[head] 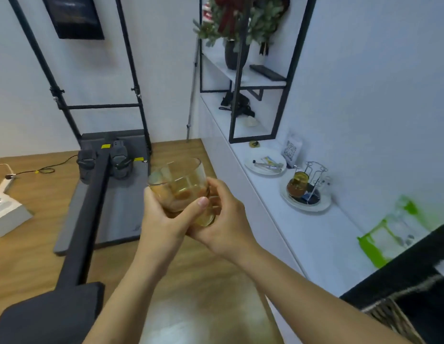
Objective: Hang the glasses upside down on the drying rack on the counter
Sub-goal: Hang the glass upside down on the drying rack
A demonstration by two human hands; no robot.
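Fingers [203, 202] of both our hands are wrapped around one clear glass tumbler [181, 187], held in the air over the wooden floor [42, 244], left of the white table [315, 239]. Our left hand [163, 219] cups its side, our right hand [223, 219] its base, so it tilts with the open rim up and away. On the table a wire drying rack [315, 175] stands in a white dish [322, 207], with an amber glass [298, 186] hanging upside down on it.
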